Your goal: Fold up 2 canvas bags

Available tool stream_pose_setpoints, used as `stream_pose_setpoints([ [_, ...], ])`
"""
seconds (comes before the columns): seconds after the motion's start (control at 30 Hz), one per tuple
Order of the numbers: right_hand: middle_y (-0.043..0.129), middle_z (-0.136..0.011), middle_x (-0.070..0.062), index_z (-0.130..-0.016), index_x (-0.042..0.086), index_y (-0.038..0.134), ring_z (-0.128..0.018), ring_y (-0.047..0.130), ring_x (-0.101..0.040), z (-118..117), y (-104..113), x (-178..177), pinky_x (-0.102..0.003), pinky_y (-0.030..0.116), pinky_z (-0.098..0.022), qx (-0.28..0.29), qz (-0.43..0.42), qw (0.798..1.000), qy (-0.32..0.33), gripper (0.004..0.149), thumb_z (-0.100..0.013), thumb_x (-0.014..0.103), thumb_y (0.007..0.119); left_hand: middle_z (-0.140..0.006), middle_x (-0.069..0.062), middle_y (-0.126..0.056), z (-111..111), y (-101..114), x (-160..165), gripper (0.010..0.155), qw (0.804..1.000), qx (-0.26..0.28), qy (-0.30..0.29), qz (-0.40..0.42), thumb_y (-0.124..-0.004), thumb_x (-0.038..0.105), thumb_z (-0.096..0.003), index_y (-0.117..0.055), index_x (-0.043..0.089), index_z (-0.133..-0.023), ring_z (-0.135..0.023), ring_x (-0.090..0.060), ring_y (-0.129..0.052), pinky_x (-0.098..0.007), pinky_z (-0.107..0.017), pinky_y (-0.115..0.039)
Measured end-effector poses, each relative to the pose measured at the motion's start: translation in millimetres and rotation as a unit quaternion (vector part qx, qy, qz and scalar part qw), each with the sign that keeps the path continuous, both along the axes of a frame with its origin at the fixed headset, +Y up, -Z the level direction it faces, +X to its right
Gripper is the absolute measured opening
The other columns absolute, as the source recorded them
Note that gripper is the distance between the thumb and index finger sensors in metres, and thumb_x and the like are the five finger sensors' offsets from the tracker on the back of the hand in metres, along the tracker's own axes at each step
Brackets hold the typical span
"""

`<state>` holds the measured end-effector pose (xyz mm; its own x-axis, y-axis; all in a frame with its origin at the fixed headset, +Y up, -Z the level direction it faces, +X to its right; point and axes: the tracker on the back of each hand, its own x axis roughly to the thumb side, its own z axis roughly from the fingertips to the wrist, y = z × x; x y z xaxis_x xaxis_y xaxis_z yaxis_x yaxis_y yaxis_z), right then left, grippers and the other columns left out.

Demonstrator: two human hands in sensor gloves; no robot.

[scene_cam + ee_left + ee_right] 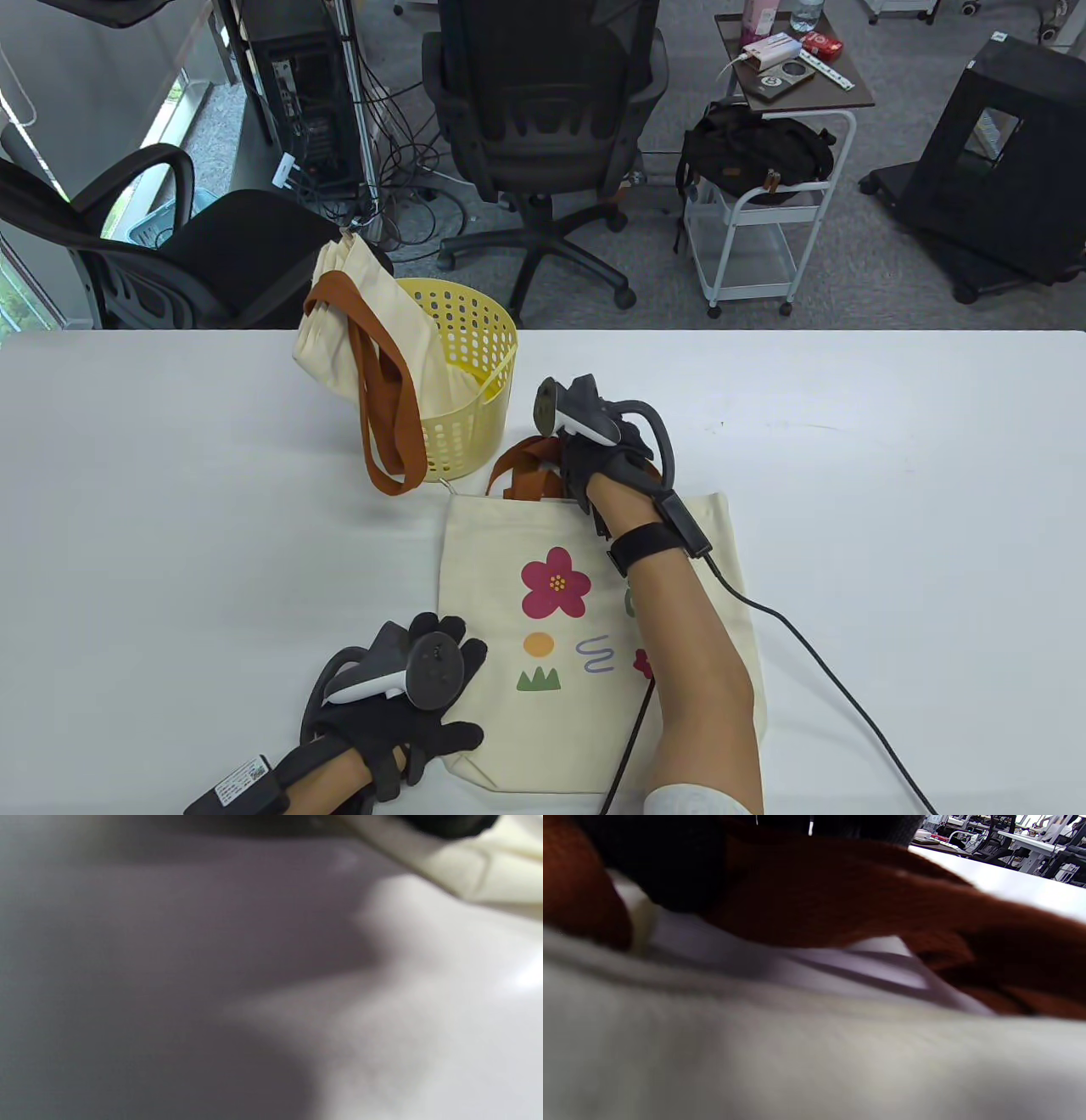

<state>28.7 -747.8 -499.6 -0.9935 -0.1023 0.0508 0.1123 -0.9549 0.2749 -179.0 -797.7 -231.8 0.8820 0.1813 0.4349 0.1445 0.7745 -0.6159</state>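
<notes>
Flowered canvas bag (543, 611), flat on table (891, 475); soft, light, likely creasing easily.
Left hand (407, 713) spread, pressing lower corner; right hand (594, 467) gathering brown handles (526, 471), grip unclear.

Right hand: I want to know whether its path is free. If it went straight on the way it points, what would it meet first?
Probably the yellow basket: the right hand points up-left over the brown handles. Depth is unclear.

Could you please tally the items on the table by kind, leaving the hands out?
Canvas bags: 2, the flowered bag lying flat and the plain bag draped over the basket.
Yellow basket: 1.
Total: 3.
</notes>
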Motion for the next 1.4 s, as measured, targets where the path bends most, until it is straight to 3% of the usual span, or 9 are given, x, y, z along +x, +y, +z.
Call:
stream_pose_setpoints([
  [0.1, 0.085, -0.094, 0.002, -0.082, 0.033, 0.085, -0.086, 0.086, -0.026, -2, -1, -5, -0.044, 0.076, -0.062, 0.077, 0.048, 0.995, 0.032, 0.04, -0.042, 0.036, 0.092, -0.109, -0.003, 0.008, 0, 0, 0, 0.092, 1.0, -0.001, 0.0, 0.001, -0.069, 0.062, -0.0388, -0.011, 0.032, -0.104, -0.104, -0.039, 0.009, -0.062, -0.074, -0.005],
  [0.2, 0.088, -0.091, 0.002, -0.082, 0.032, 0.085, -0.082, 0.09, -0.024, -7, 12, 4, -0.043, 0.078, -0.06, 0.106, 0.027, 0.994, 0.002, 0.041, -0.042, 0.04, 0.09, -0.109, -0.003, 0.008, 0, -1, -1, 0.092, 1.0, 0.001, 0.0, 0.001, -0.069, 0.062, -0.0385, -0.012, 0.032, -0.104, -0.105, -0.038, 0.008, -0.062, -0.074, -0.005],
  [0.27, 0.089, -0.09, 0.001, -0.082, 0.03, 0.085, -0.08, 0.091, -0.025, -15, 24, 20, -0.043, 0.079, -0.059, 0.149, -0.053, 0.986, -0.049, 0.041, -0.042, 0.039, 0.09, -0.109, -0.003, 0.008, 0, -2, -1, 0.092, 1.0, 0.001, 0.0, 0.003, -0.069, 0.062, -0.0384, -0.012, 0.032, -0.104, -0.104, -0.038, 0.008, -0.062, -0.074, -0.005],
  [0.43, 0.091, -0.086, -0.003, -0.081, 0.027, 0.086, -0.073, 0.097, -0.027, -18, 50, 72, -0.043, 0.083, -0.053, 0.202, -0.199, 0.941, -0.185, 0.041, -0.042, 0.04, 0.089, -0.109, -0.002, 0.007, -1, -3, -2, 0.092, 1.0, 0.003, 0.006, 0.015, -0.07, 0.061, -0.0378, -0.013, 0.033, -0.104, -0.105, -0.037, 0.008, -0.061, -0.074, -0.004],
  [0.63, 0.096, -0.08, -0.002, -0.075, 0.028, 0.09, -0.067, 0.1, -0.026, -21, 43, 108, -0.042, 0.086, -0.048, 0.21, -0.268, 0.896, -0.286, 0.04, -0.044, 0.05, 0.083, -0.109, -0.002, 0.006, -1, -3, -2, 0.092, 1.0, 0.003, 0.009, 0.014, -0.071, 0.061, -0.0376, -0.013, 0.033, -0.104, -0.105, -0.036, 0.008, -0.061, -0.074, -0.004],
  [0.77, 0.099, -0.076, 0.0, -0.071, 0.029, 0.093, -0.063, 0.103, -0.025, -28, 31, 113, -0.041, 0.087, -0.046, 0.19, -0.237, 0.903, -0.305, 0.04, -0.044, 0.055, 0.079, -0.109, -0.002, 0.007, -1, -2, -3, 0.092, 1.0, 0.001, 0.009, 0.014, -0.071, 0.061, -0.0376, -0.013, 0.033, -0.104, -0.105, -0.036, 0.008, -0.06, -0.074, -0.004],
  [1.07, 0.103, -0.072, 0.001, -0.064, 0.028, 0.098, -0.061, 0.105, -0.026, -47, 21, 128, -0.042, 0.088, -0.045, 0.168, -0.249, 0.886, -0.352, 0.047, -0.045, 0.06, 0.07, -0.108, -0.002, 0.008, 0, -2, -3, 0.093, 1.0, -0.003, 0.008, 0.014, -0.07, 0.061, -0.0378, -0.012, 0.033, -0.104, -0.104, -0.036, 0.01, -0.06, -0.073, -0.003],
  [1.2, 0.1, -0.076, -0.001, -0.069, 0.027, 0.096, -0.065, 0.103, -0.028, -54, 17, 127, -0.043, 0.087, -0.047, 0.135, -0.199, 0.911, -0.336, 0.047, -0.045, 0.06, 0.072, -0.108, -0.002, 0.008, 0, -2, -3, 0.092, 1.0, -0.005, 0.008, 0.014, -0.07, 0.061, -0.0382, -0.012, 0.033, -0.104, -0.104, -0.036, 0.01, -0.06, -0.073, -0.003],
  [1.4, 0.081, -0.1, -0.008, -0.095, 0.024, 0.075, -0.086, 0.087, -0.034, -49, 15, 122, -0.048, 0.078, -0.06, 0.083, -0.084, 0.953, -0.279, 0.063, -0.045, 0.061, 0.071, -0.108, -0.002, 0.008, 0, -2, -3, 0.092, 1.0, -0.004, 0.008, 0.014, -0.07, 0.061, -0.0381, -0.011, 0.033, -0.104, -0.104, -0.036, 0.01, -0.06, -0.073, -0.003],
])
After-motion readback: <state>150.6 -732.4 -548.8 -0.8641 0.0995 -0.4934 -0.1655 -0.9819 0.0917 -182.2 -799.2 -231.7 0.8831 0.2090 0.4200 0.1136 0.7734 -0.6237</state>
